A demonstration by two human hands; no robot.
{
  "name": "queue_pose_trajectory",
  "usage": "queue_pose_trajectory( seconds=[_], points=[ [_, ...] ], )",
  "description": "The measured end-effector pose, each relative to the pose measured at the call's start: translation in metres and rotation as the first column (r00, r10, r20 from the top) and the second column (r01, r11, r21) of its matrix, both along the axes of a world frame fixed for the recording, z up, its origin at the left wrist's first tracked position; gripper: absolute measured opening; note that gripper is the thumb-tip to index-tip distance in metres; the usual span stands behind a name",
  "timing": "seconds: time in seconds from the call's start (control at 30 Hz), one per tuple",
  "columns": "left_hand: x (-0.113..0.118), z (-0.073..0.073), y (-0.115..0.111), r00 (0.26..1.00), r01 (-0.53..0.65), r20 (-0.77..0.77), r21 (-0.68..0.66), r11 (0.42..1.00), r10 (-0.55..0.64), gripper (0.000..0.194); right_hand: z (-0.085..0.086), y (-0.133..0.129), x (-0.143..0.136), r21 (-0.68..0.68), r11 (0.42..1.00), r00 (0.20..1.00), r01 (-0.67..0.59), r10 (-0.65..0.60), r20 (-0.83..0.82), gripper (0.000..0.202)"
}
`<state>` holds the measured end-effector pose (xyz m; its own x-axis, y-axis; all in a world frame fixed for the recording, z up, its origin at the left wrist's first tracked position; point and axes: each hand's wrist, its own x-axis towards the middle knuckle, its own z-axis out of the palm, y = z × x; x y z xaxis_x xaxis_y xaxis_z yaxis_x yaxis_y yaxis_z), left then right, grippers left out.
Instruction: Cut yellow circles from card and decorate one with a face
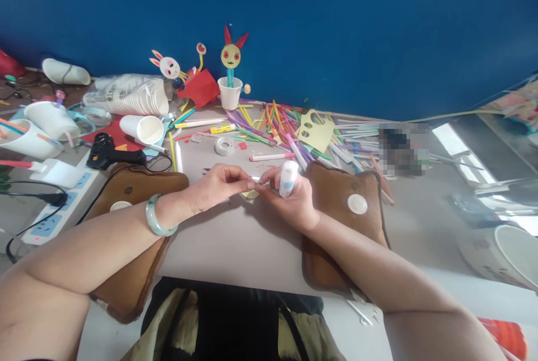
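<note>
My left hand (225, 186), with a pale green bangle (156, 216) on its wrist, is pinched at the middle of the table, its fingertips meeting those of my right hand (294, 195). What the fingertips pinch is too small to make out. My right hand also holds a small white bottle (288, 179), upright against its curled fingers. Just below the fingertips a round yellowish piece (249, 194) shows in part. A brown cushion-like pad (132, 282) lies under my left forearm, and another brown pad (332, 226) under my right.
Behind the hands lie colourful pipe cleaners (269, 120), a marker (273, 157), a tape roll (225, 146) and a yellow sheet with holes (315, 131). A rabbit figure (231, 56) stands in a paper cup (230, 94). Left are a glue gun (111, 152) and power strip (52, 218).
</note>
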<state>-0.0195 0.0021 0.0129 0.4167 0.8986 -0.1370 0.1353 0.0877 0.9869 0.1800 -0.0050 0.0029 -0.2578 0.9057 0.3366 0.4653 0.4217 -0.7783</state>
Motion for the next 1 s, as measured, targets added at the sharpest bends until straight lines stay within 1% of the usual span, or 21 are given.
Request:
queue_pose_trajectory(
  seconds=[0.17,0.23,0.33,0.4,0.5,0.6,0.7,0.8,0.9,1.0],
  points=[
    [0.001,0.001,0.0,1.0,-0.027,-0.002,-0.078,0.997,0.027,0.028,0.002,-0.001,-0.001,-0.021,1.0,1.0,-0.002,0.001,-0.017,0.023],
    [0.001,0.002,0.0,1.0,-0.023,-0.01,-0.089,0.996,0.022,0.029,0.003,-0.002,-0.002,-0.016,1.0,1.0,0.003,-0.004,-0.024,0.023],
    [0.001,0.005,0.0,0.999,-0.019,-0.049,-0.039,0.999,0.018,0.029,0.005,-0.002,-0.004,-0.022,1.0,0.999,0.011,-0.012,-0.043,0.021],
    [0.001,0.007,0.0,0.996,-0.033,-0.087,-0.01,0.999,0.032,0.029,0.005,-0.002,-0.005,-0.045,0.999,0.996,0.005,-0.009,-0.085,0.019],
    [0.002,0.008,0.0,0.99,-0.057,-0.124,0.039,0.998,0.062,0.03,0.004,-0.001,-0.006,-0.093,0.996,0.986,-0.018,0.002,-0.17,0.02],
    [0.002,0.006,0.001,0.987,-0.07,-0.137,0.092,0.993,0.083,0.03,0.004,0.0,-0.007,-0.162,0.987,0.976,-0.025,-0.01,-0.216,0.023],
    [0.001,0.004,0.001,0.986,-0.067,-0.145,0.104,0.992,0.082,0.028,0.005,0.0,-0.008,-0.223,0.975,0.972,-0.017,-0.035,-0.231,0.03],
    [0.0,0.003,0.002,0.986,-0.054,-0.15,0.102,0.993,0.069,0.023,0.007,0.0,-0.008,-0.253,0.967,0.965,-0.021,-0.047,-0.259,0.037],
    [0.0,0.003,0.002,0.988,-0.047,-0.145,0.086,0.995,0.059,0.018,0.009,0.001,-0.009,-0.28,0.959,0.957,-0.033,-0.051,-0.286,0.039],
    [0.0,0.003,0.002,0.988,-0.046,-0.146,0.084,0.995,0.058,0.016,0.011,0.001,-0.009,-0.305,0.952,0.953,-0.034,-0.062,-0.296,0.041]
  ],
)
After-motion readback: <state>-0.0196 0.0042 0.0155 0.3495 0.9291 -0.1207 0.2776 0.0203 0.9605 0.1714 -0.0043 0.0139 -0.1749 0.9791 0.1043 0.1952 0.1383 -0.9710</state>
